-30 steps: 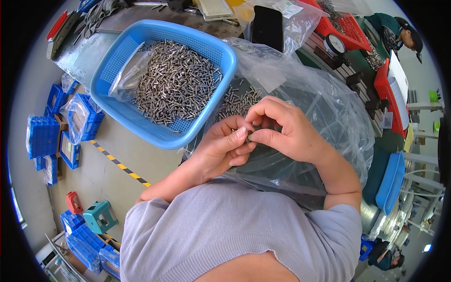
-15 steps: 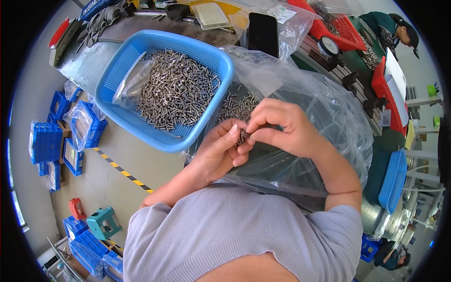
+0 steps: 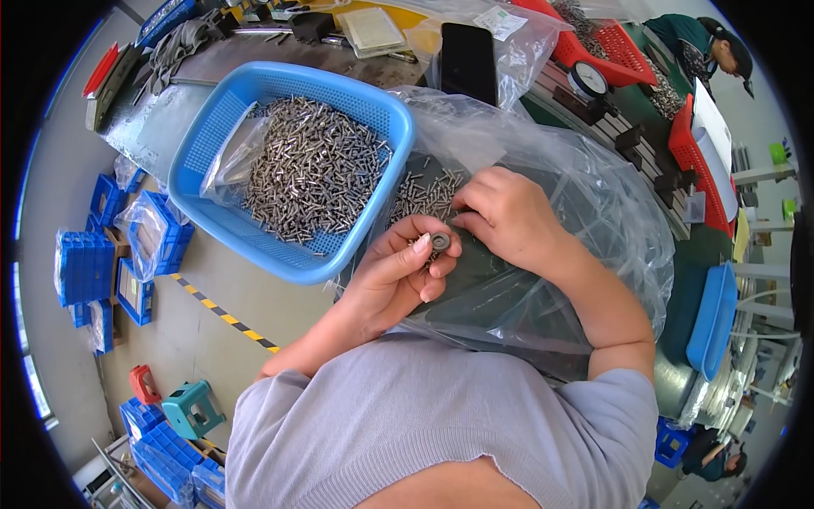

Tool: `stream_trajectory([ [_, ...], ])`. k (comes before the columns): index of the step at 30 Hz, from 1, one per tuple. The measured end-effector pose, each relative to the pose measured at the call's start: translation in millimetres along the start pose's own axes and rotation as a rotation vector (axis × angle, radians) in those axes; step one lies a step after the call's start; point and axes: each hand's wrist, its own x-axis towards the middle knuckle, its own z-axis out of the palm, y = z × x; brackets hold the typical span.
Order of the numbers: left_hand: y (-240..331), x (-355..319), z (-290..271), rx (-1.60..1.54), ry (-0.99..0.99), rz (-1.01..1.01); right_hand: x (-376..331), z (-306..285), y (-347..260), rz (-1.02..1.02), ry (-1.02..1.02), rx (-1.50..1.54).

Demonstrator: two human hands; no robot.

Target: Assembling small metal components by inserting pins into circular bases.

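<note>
My left hand (image 3: 394, 267) is closed around a small round metal piece with a recessed centre (image 3: 440, 242), held between thumb and fingers. Some small metal bits show under it, against the curled fingers. To its right my right hand (image 3: 509, 216) has thumb and forefinger drawn together beside a loose pile of short metal pins (image 3: 426, 193); whatever lies between its fingertips is too small to make out. At the left stands a blue perforated plastic basket (image 3: 284, 265) holding a great heap of the same kind of metal pins (image 3: 318, 165) and a clear bag (image 3: 233, 161).
Clear plastic sheeting (image 3: 585, 199) covers the dark bench around my hands. A black phone (image 3: 468, 61), a dial gauge (image 3: 587, 80) and red baskets (image 3: 629, 55) lie farther back. Blue crates (image 3: 85, 263) are stacked on the floor at left. Another person (image 3: 691, 47) works at far right.
My right hand has come away from the left hand and moved toward the pin pile. The round metal piece in my left hand now shows its face. The view has shifted slightly.
</note>
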Motion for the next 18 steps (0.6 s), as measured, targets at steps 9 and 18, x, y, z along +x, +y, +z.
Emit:
stream_trajectory([
  [9,0,-1,-2,-0.009,-0.014,0.007,3,-22,-15,0.377,-0.084,0.616],
  [18,1,-2,-1,-0.006,0.006,-0.026,0,-10,-27,0.052,0.023,0.697],
])
